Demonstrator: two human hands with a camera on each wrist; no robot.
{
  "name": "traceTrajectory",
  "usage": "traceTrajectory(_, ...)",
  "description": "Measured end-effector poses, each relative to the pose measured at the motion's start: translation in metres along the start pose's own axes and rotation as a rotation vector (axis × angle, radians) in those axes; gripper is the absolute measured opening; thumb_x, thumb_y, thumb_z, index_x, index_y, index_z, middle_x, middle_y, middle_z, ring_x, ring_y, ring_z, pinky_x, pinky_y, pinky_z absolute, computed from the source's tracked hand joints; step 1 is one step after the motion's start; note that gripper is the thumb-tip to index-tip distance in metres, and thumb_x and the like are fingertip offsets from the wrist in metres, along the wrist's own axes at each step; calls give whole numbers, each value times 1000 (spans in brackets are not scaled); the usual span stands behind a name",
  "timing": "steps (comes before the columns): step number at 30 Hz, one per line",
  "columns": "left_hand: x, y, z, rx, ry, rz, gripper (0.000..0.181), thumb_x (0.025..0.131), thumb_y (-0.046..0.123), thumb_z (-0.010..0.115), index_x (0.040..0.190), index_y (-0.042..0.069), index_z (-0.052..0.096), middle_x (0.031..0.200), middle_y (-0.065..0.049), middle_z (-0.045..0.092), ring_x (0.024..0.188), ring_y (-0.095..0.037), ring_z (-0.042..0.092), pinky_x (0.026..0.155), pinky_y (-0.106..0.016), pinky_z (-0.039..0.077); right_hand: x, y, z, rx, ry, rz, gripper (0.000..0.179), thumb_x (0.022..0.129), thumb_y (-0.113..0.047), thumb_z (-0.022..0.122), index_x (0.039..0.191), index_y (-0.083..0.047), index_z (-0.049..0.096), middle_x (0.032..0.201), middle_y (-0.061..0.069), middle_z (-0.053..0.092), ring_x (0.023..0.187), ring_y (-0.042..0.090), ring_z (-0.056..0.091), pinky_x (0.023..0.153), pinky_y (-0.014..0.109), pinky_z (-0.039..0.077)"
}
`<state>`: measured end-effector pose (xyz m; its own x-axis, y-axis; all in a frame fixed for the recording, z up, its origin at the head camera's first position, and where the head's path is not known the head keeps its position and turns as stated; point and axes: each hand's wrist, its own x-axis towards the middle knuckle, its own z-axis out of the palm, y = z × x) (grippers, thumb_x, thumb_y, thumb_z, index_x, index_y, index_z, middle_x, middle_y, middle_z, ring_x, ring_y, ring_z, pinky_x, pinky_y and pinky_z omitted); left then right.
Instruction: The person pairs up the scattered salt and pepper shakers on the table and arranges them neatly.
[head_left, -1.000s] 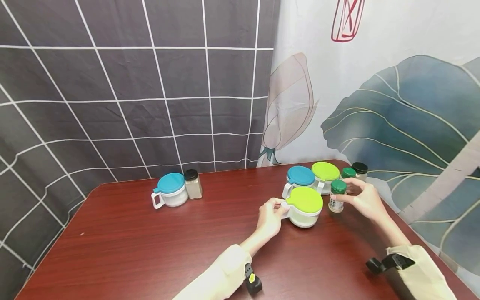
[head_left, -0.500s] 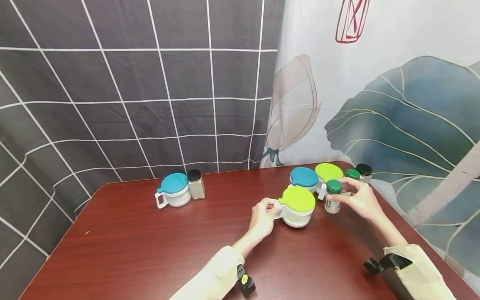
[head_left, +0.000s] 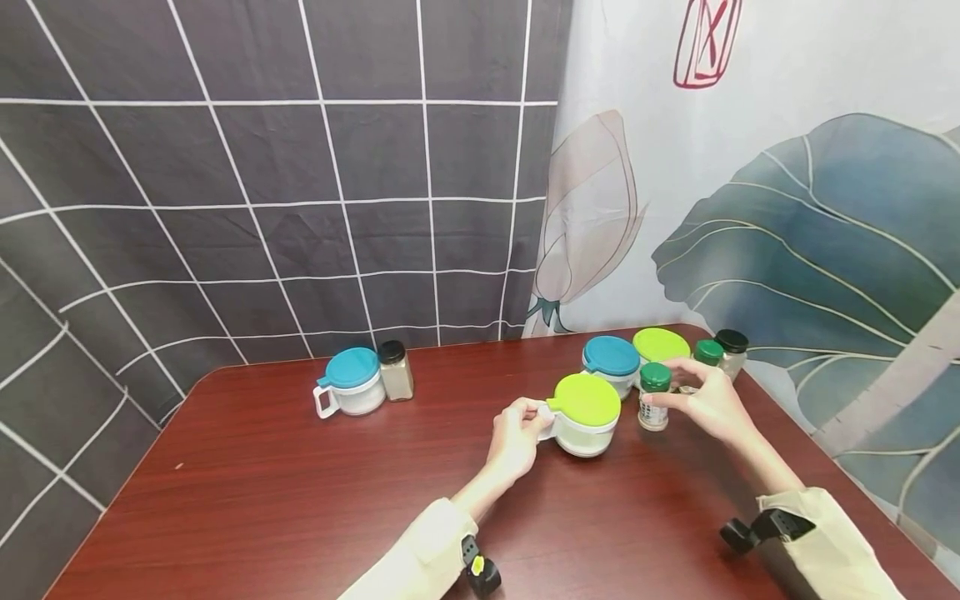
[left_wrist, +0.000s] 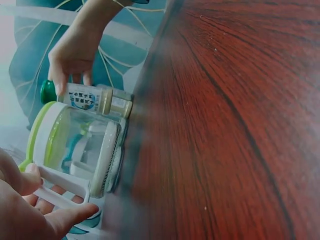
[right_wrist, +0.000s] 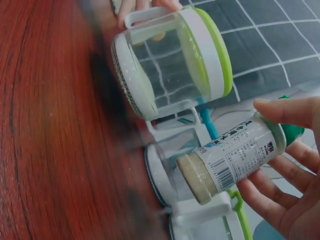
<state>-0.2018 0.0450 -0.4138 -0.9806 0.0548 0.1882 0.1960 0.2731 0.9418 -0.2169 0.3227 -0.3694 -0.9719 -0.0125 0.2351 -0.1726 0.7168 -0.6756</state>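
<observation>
Extending right from the fingers of the left hand (head_left: 512, 443), the jar (head_left: 587, 412) is clamped by its handle (left_wrist: 65, 181). Left of the right hand (head_left: 708, 404), the shaker (right_wrist: 240, 150) is pinched between thumb and fingers, long axis roughly upright, just beside the jar. Beyond both hands' fingers, a blue pot (head_left: 611, 356) is seen.

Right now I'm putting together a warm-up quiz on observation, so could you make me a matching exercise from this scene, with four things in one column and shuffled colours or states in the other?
Column one
1. left hand
2. leftmost pot
3. table
4. right hand

Column two
A. dark red
B. holds a green-capped bottle
C. holds a white handle
D. beside a black-lidded jar

Pairs: 1-C, 2-D, 3-A, 4-B
</observation>
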Motion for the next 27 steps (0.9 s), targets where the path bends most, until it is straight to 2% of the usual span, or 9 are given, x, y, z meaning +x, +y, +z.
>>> traceTrajectory(4, -1, -1, -4, -16, -2, 4, 17, 86, 12, 67, 99, 0, 68, 92, -15, 72, 83, -19, 69, 67, -23, 53, 1, -3, 3, 1, -10, 4, 53, 78, -37, 78, 119, -7, 62, 96, 9, 67, 81, 1, 57, 74, 28, 47)
traceTrajectory(12, -1, -3, -14, -36, 9, -16, 17, 86, 10, 66, 99, -1, 67, 92, -16, 71, 81, -19, 68, 64, -21, 52, 2, -12, 9, 22, -32, -17, 56, 79, -34, 77, 124, -5, 60, 106, 15, 67, 99, 28, 61, 77, 34, 47)
traceTrajectory(18, 0, -6, -20, -49, 23, -44, 17, 87, 9, 66, 100, -2, 67, 93, -18, 71, 82, -20, 68, 66, -23, 54, 5, -16, 16, 29, -27, -38, 53, 78, -34, 79, 120, -7, 63, 108, 14, 69, 88, -4, 56, 80, 36, 47)
traceTrajectory(20, 0, -8, -21, -51, 28, -43, 17, 87, 8, 66, 100, -2, 67, 94, -18, 71, 83, -20, 69, 67, -25, 55, 6, -18, 18, 31, -28, -42, 51, 78, -34, 79, 119, -8, 64, 107, 13, 69, 86, -9, 54, 80, 35, 47)
traceTrajectory(22, 1, -9, -24, -51, 32, -44, 17, 87, 8, 66, 100, -2, 67, 95, -18, 71, 84, -21, 69, 67, -26, 56, 7, -20, 21, 35, -30, -44, 50, 77, -35, 79, 117, -8, 64, 106, 12, 69, 87, -6, 55, 80, 35, 47)
traceTrajectory(27, 1, -12, -29, -42, 44, -42, 17, 87, 9, 67, 100, -2, 67, 95, -18, 71, 84, -22, 69, 66, -25, 56, 10, -24, 28, 41, -34, -49, 48, 77, -35, 79, 115, -9, 65, 103, 11, 69, 92, 10, 59, 79, 34, 47)
